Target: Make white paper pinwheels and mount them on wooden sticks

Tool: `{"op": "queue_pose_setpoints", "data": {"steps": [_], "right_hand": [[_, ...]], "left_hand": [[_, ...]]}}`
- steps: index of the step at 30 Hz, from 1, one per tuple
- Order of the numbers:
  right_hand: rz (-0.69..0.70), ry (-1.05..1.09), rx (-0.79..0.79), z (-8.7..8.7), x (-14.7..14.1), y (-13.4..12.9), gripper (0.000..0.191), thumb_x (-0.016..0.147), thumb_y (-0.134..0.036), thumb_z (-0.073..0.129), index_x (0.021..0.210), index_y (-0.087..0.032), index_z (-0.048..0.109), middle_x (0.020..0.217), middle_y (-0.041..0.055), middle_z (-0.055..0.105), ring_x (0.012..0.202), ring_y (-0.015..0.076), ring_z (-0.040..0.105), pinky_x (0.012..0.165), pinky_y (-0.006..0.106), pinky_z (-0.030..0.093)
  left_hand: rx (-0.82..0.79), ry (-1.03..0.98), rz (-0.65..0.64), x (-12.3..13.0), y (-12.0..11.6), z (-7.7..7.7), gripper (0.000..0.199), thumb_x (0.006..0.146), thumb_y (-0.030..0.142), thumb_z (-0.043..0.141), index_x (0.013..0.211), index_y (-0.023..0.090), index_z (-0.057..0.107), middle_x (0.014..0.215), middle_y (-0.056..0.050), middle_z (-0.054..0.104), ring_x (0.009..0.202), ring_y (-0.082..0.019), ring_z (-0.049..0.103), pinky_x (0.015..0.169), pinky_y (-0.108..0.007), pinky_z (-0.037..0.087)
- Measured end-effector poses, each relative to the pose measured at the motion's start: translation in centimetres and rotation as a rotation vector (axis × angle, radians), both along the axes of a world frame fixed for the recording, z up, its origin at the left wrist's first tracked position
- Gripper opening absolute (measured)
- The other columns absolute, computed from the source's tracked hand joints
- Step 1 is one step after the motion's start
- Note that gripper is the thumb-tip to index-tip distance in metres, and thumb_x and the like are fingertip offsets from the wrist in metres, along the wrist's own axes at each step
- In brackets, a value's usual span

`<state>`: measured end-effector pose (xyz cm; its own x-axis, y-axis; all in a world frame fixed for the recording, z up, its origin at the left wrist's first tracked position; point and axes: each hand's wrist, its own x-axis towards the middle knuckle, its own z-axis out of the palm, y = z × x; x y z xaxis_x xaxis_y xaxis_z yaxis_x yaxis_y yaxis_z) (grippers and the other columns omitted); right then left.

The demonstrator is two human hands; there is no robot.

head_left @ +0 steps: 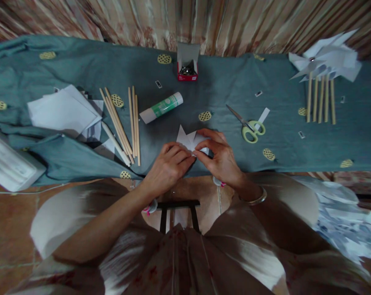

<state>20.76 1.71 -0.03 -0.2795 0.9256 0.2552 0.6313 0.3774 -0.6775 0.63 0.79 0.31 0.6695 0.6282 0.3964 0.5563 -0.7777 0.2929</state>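
Observation:
Close to the table's front edge, a white paper pinwheel (187,138) with pointed corners is held between my two hands. My left hand (169,166) grips its lower left side with bent fingers. My right hand (219,153) pinches the paper near its middle with thumb and forefinger, and a folded part shows under that hand. Behind the paper lies a glue stick (165,107) with a green label. Scissors (248,127) with light green handles rest to the right, over a white paper strip (263,116).
Wooden sticks (134,123) and a stack of white paper (64,110) lie at the left, near a white device (11,162). An open red box (187,73) of metal pieces stands at the back. Finished paper pinwheels (329,57) on sticks lie at the far right. Green cloth (222,90) covers the table.

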Motion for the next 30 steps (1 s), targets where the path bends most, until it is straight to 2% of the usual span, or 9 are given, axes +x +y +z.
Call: {"op": "queue_pose_setpoints", "data": {"steps": [2,8,12,18,25,30], "right_hand": [[0.001,-0.001,0.009,-0.1,0.0,-0.1,0.003,0.089,-0.024,0.066,0.087,-0.023,0.068,0.126,0.0092,0.066,0.118,0.0283,0.059,0.104,0.050,0.045],[0.041,-0.028,0.054,-0.2,-0.1,-0.4,0.013,0.094,-0.026,0.058,0.096,-0.025,0.071,0.130,0.0083,0.064,0.120,0.0281,0.056,0.105,0.050,0.045],[0.044,-0.093,0.113,-0.4,-0.1,-0.6,0.017,0.095,-0.026,0.056,0.098,-0.024,0.072,0.132,0.0092,0.062,0.122,0.0285,0.054,0.105,0.049,0.046],[0.062,-0.203,0.175,-0.7,-0.5,-1.4,0.023,0.098,-0.021,0.046,0.105,-0.024,0.068,0.140,0.0111,0.057,0.127,0.0301,0.050,0.105,0.052,0.044],[0.080,-0.121,0.106,-1.1,-1.5,-1.5,0.028,0.100,-0.019,0.040,0.113,-0.026,0.064,0.144,0.0089,0.056,0.138,0.0271,0.045,0.113,0.051,0.038],[0.101,-0.118,0.102,-0.7,-0.8,-1.1,0.027,0.095,-0.015,0.044,0.108,-0.024,0.067,0.148,0.0090,0.054,0.144,0.0298,0.039,0.112,0.056,0.038]], "left_hand": [[0.013,0.002,0.003,0.0,0.0,0.1,0.017,0.099,0.020,0.054,0.104,0.016,0.069,0.095,-0.005,0.073,0.096,-0.021,0.063,0.090,-0.039,0.049],[0.019,-0.019,-0.003,0.0,0.0,0.1,0.015,0.097,0.018,0.057,0.104,0.013,0.069,0.095,-0.006,0.073,0.096,-0.021,0.062,0.092,-0.039,0.047],[-0.021,-0.017,0.000,0.0,-0.1,0.0,0.016,0.097,0.017,0.056,0.106,0.015,0.070,0.096,-0.007,0.073,0.098,-0.022,0.062,0.092,-0.040,0.047],[0.019,-0.035,-0.010,0.0,0.0,0.1,0.016,0.096,0.017,0.057,0.104,0.012,0.069,0.095,-0.008,0.073,0.096,-0.022,0.061,0.090,-0.040,0.047],[-0.026,0.003,-0.003,0.0,0.0,0.3,0.017,0.097,0.017,0.054,0.100,0.016,0.070,0.090,-0.006,0.071,0.093,-0.021,0.061,0.091,-0.041,0.046],[-0.009,0.012,-0.003,0.0,0.1,0.3,0.017,0.097,0.017,0.054,0.102,0.016,0.070,0.092,-0.007,0.072,0.092,-0.021,0.062,0.088,-0.040,0.047]]}}
